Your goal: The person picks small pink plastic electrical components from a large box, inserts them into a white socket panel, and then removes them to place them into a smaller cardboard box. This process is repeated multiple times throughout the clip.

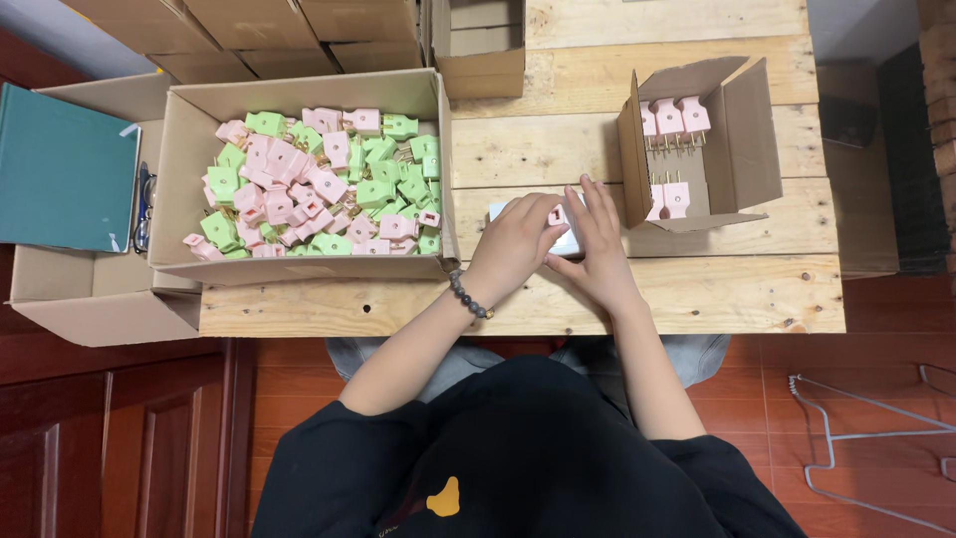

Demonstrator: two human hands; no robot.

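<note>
My left hand (515,244) and my right hand (596,244) meet over a small pale box (570,239) on the wooden table (637,289). A pink plug (558,213) shows between the fingers of both hands, pressed at the box. To the left stands a large open carton (189,149) heaped with pink and green plugs (319,184). To the right a small open cardboard box (742,139) holds pink plugs (669,118) in rows, prongs showing. A bead bracelet (468,297) is on my left wrist.
A teal folder (65,169) lies on another carton (90,299) at far left. Stacked cardboard boxes (299,35) stand at the back, with one small open box (480,45) behind the table. A wire frame (866,428) lies on the red floor at right.
</note>
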